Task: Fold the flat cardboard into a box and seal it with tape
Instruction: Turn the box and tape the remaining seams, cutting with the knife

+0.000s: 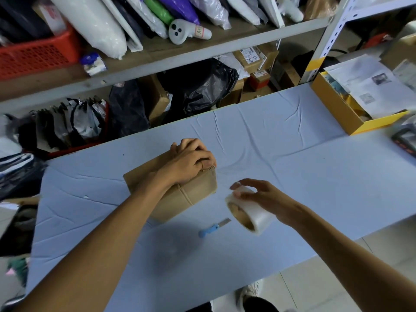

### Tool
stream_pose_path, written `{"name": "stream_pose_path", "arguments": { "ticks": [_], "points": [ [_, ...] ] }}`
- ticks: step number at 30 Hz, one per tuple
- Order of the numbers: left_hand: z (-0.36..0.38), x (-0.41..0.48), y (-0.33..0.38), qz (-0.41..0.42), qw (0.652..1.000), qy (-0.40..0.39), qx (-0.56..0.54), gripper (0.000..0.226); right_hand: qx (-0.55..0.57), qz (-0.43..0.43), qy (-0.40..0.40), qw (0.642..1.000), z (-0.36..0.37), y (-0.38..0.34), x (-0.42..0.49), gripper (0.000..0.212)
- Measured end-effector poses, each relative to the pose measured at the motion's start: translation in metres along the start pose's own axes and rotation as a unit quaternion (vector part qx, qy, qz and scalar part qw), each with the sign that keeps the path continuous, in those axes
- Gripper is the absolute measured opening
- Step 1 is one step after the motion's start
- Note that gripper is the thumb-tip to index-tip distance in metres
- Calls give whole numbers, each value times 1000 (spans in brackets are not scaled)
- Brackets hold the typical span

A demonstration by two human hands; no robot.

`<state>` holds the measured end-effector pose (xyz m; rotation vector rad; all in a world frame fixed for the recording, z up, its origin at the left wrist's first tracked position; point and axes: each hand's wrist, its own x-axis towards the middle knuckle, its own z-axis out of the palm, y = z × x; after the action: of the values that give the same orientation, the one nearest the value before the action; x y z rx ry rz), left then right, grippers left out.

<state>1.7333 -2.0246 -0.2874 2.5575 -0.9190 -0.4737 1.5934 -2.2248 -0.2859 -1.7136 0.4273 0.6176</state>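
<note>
Head view. The brown cardboard box (193, 194), already folded into shape, is sitting on the pale blue bench (292, 154) slightly left of centre, one corner pointing towards the viewer. The left hand (191, 161) is lying on top of the box at its far right end; its fingers are bending over the upper edge there and gripping it, with the forearm crossing the box top. A vertical seam is showing on the near side face.

The right hand (267, 197) is holding a roll of clear packing tape (254, 215) in the air, just to the right of the box and apart from it. Fingers and thumb are wrapping round the roll's outer face, and the brown core opening is facing left and towards the viewer. The roll is blurring with motion, so the tape's free end cannot be made out.

A blue-handled utility knife (212, 228) is lying flat on the bench near the viewer, between the box and the roll, touching neither. An open yellow carton (337, 111) holding printed papers (378, 86) is standing at the bench's far right corner. Behind the bench, a shelf (202, 52) is carrying bagged goods, a white controller (184, 32) and a red basket (38, 55).
</note>
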Motion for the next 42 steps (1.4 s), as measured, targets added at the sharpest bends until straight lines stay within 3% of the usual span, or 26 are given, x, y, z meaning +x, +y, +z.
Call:
{"name": "stream_pose_path", "arguments": {
  "ticks": [3,7,10,15,23,30,38,42],
  "points": [
    [3,1,0,-1,1000,8,17,24,-6,8,-25,1000,-5,9,-3,18],
    [5,0,2,6,1000,8,23,23,-75,85,-48,992,-1,14,6,27],
    [4,0,3,3,1000,5,19,23,-173,54,12,983,2,19,16,37],
    [2,1,8,-14,1000,21,-14,25,-45,-18,22,999,-6,12,8,5],
    [3,1,12,-22,1000,9,0,24,38,24,15,999,-4,6,-2,17],
    [1,-2,16,-27,999,20,-3,24,84,13,70,994,2,6,-3,9],
    [7,-6,18,-11,995,82,-60,24,48,13,102,994,10,5,-1,18],
    [3,-9,18,-1,997,41,-61,27,28,-2,112,993,13,7,0,20]
  ]
}}
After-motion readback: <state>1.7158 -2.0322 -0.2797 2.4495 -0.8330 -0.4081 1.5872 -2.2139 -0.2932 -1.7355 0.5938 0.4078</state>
